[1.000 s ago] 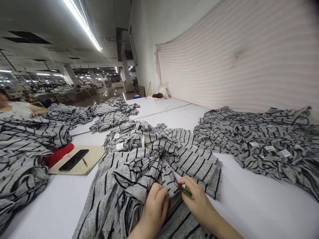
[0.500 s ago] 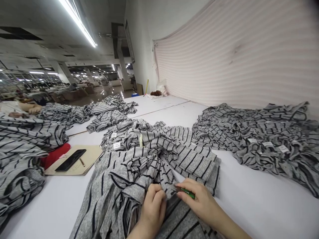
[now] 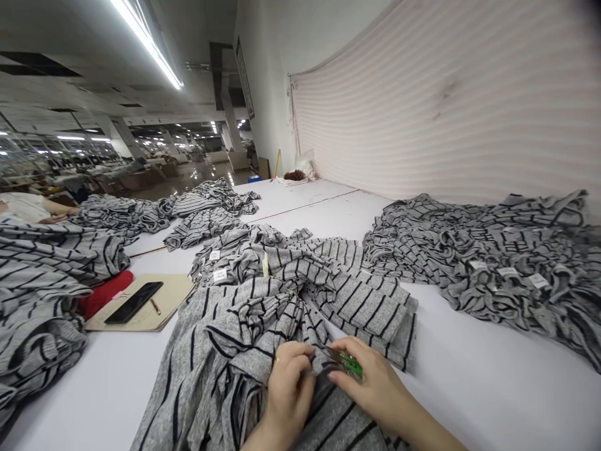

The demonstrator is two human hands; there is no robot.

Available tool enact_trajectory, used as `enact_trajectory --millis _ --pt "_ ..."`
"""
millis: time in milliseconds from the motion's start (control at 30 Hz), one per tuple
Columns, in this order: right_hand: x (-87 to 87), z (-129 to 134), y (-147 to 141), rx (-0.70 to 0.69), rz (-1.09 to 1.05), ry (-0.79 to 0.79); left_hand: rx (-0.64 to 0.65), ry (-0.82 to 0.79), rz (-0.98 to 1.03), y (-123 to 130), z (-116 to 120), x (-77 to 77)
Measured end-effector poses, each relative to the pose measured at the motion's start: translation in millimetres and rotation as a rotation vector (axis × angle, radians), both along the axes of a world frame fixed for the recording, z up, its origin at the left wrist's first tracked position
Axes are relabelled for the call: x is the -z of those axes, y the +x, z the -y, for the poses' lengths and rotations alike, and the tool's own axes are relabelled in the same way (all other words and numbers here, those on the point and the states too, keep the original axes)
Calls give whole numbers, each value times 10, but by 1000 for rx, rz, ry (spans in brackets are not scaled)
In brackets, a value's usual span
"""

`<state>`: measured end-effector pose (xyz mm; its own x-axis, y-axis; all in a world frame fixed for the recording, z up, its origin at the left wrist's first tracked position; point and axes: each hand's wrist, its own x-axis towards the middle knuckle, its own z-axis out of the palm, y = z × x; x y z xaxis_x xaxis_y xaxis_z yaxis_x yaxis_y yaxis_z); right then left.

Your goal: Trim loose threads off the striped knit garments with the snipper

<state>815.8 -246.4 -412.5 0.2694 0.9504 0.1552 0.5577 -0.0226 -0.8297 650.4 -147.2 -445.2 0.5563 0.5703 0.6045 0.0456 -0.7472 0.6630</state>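
Left hand: fingers curled and pressed together, pinching a fold of the grey striped knit garment; thin gold ring on one finger.

Right hand: fingers closed around green-handled thread snips, metal blades angled toward the left hand and just beside it.

Garment position: flat on the white worktop, directly under both hands, bunched into a twisted knot near the middle, with two small white labels on the far part.

Left of the garment: thick stack of matching striped fabric, red cloth partly under its edge, tan notebook bearing a black smartphone and a pencil.

Right of the garment: wide heap of striped garments with white tags, well apart from the right hand.

Far end of the worktop: two smaller striped piles.

Co-worker: white-sleeved arm at the far left, past the stack, well away from both hands.

Wall: pale striped fabric sheet hanging along the right side.
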Motion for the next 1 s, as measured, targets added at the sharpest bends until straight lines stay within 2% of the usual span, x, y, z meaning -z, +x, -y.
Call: enact_trajectory --millis 133,233,367,600,767,933,1000 --pt "27 -103 13 44 117 48 47 -604 -51 23 -45 -50" --pt "-10 -121 51 15 167 48 40 -775 -11 38 -74 -92" --pt "-93 -56 71 -88 242 70 38 -839 28 39 -93 -101" --pt "-174 -93 29 -117 409 59 34 -821 -19 14 -111 -99" --pt "-104 -133 63 -102 304 49 37 -827 -34 25 -117 -133" --pt "-9 -136 133 9 89 49 89 -879 -3 35 -122 -157" --pt "-14 -119 126 -10 46 42 85 -885 0 34 -121 -160"
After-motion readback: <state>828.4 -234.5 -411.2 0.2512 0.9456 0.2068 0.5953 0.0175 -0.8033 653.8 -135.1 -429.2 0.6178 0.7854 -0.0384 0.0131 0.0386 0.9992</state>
